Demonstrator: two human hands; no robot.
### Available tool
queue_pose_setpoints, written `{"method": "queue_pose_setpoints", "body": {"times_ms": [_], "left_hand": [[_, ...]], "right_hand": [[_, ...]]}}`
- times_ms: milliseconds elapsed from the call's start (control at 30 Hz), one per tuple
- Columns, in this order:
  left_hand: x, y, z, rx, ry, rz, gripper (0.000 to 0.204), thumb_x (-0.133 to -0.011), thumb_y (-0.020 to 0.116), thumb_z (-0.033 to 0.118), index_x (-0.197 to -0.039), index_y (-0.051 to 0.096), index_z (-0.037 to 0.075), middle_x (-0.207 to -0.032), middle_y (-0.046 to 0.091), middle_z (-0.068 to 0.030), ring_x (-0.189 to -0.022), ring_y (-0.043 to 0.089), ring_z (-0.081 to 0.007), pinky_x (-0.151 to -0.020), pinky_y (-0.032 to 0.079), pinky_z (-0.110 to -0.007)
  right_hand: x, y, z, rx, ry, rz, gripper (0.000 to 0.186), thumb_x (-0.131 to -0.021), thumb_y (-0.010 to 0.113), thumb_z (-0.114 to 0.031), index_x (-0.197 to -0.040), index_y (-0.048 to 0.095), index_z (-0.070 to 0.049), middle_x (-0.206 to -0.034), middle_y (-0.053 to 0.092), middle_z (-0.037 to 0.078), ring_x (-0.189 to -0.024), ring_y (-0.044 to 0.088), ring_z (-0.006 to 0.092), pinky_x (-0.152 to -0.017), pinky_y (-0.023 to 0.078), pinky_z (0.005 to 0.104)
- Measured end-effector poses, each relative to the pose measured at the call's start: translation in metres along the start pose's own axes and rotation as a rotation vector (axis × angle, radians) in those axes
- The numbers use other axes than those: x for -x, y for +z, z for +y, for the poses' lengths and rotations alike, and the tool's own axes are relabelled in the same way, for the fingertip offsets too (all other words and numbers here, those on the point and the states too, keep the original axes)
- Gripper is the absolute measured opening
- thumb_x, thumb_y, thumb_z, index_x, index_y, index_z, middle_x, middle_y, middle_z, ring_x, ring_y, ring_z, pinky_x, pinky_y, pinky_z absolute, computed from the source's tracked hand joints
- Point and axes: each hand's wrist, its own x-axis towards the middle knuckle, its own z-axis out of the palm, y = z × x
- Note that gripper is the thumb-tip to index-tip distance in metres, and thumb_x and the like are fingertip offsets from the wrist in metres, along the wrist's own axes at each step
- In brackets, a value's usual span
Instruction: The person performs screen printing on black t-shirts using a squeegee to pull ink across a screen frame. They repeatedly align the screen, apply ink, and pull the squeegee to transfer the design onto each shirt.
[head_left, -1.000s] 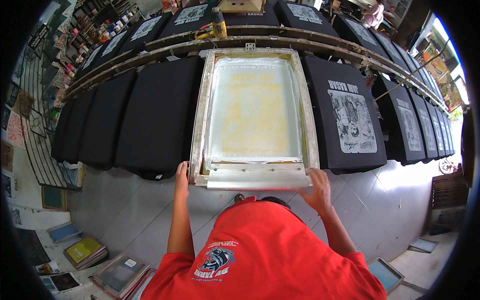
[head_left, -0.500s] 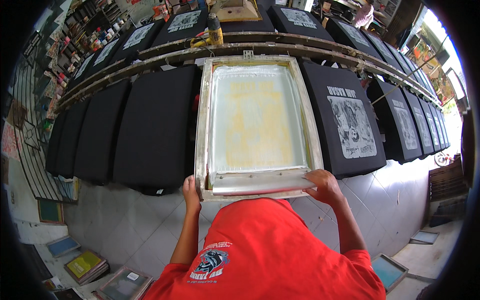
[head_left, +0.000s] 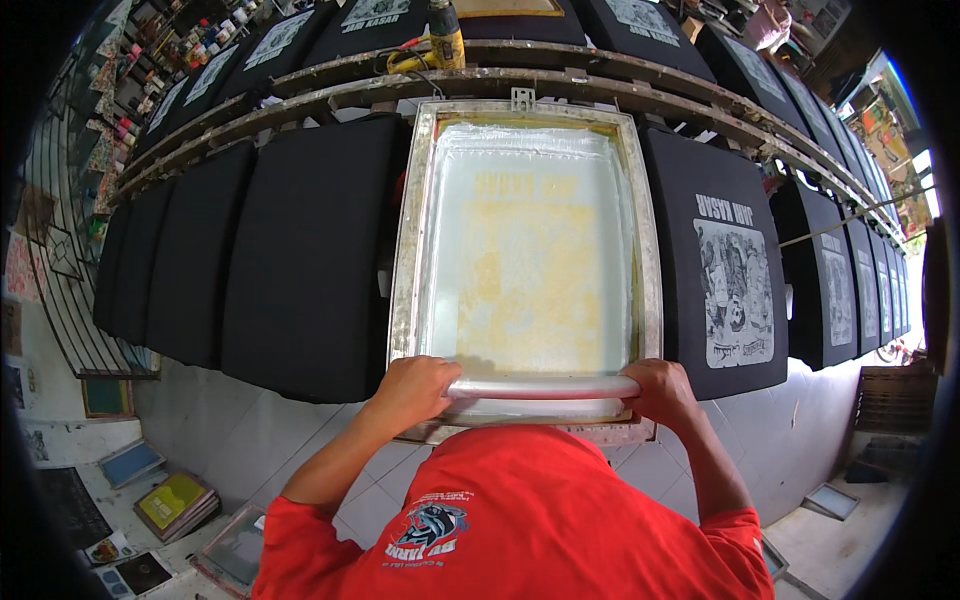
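Note:
A screen-printing frame (head_left: 404, 290) lies over one of the shirt boards right in front of me. Its pale mesh (head_left: 540, 270) shows a yellowish stencil, and white ink is banked along the far end. Across the near end of the mesh sits a squeegee (head_left: 540, 388) with a silvery handle. My left hand (head_left: 420, 388) is closed round its left end, my right hand (head_left: 662, 390) round its right end. The squeegee's blade edge is mostly hidden under the handle.
Black shirts on boards stand left (head_left: 300, 260) and right (head_left: 735, 290) of the frame; the right ones carry white prints. Beyond runs a wooden rail (head_left: 350, 95) with a yellow heat gun (head_left: 447, 45) on it. Stacked small screens (head_left: 175, 505) rest at lower left.
My left hand has left the frame's edge and taken the squeegee's left end. The squeegee has tilted up from lying flat. My view has shifted slightly.

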Motion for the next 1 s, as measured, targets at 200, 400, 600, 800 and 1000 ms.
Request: {"method": "queue_pose_setpoints", "body": {"times_ms": [200,400,600,800,1000], "left_hand": [[-0.043,-0.058,-0.016,-0.003,0.044,0.196,0.021,-0.069,0.075,0.019,-0.087,0.069,0.010,-0.083,0.067,-0.0111,-0.078,0.065,-0.0332,-0.069,0.053,-0.044],[-0.189,-0.152,-0.083,-0.126,0.052,0.438,0.028,-0.073,0.075,0.024,-0.096,0.071,0.008,-0.087,0.068,-0.0184,-0.085,0.065,-0.0387,-0.074,0.052,-0.044],[-0.298,-0.194,-0.143,-0.090,0.108,0.539,0.029,-0.069,0.077,0.017,-0.094,0.068,0.006,-0.087,0.068,-0.0203,-0.088,0.065,-0.0401,-0.075,0.051,-0.045],[-0.326,-0.169,-0.180,-0.125,0.100,0.544,0.032,-0.069,0.078,0.022,-0.095,0.068,0.005,-0.088,0.068,-0.0205,-0.089,0.064,-0.0407,-0.076,0.051,-0.045],[-0.307,-0.158,-0.166,-0.153,-0.002,0.460,0.038,-0.068,0.078,0.028,-0.099,0.069,0.007,-0.091,0.067,-0.0210,-0.089,0.063,-0.0407,-0.078,0.051,-0.044]], "right_hand": [[-0.061,-0.040,0.022,-0.002,-0.083,0.208,0.016,-0.068,0.072,-0.015,-0.082,0.068,-0.009,-0.074,0.065,0.012,-0.075,0.065,0.0336,-0.066,0.053,0.0428],[-0.226,-0.105,0.072,0.027,-0.125,0.365,0.030,-0.068,0.073,-0.018,-0.095,0.070,-0.006,-0.082,0.067,0.019,-0.078,0.065,0.0385,-0.071,0.053,0.0439],[-0.358,-0.131,0.107,0.159,-0.139,0.476,0.035,-0.067,0.073,-0.017,-0.100,0.071,-0.008,-0.091,0.069,0.019,-0.090,0.064,0.0386,-0.081,0.052,0.0439],[-0.410,-0.113,0.134,0.160,-0.182,0.400,0.040,-0.066,0.076,-0.020,-0.104,0.071,-0.008,-0.095,0.069,0.019,-0.093,0.065,0.0374,-0.085,0.052,0.0424],[-0.423,-0.118,0.133,0.236,-0.227,0.329,0.048,-0.064,0.079,-0.020,-0.108,0.071,-0.005,-0.103,0.069,0.021,-0.100,0.064,0.0362,-0.093,0.049,0.0394]]}}
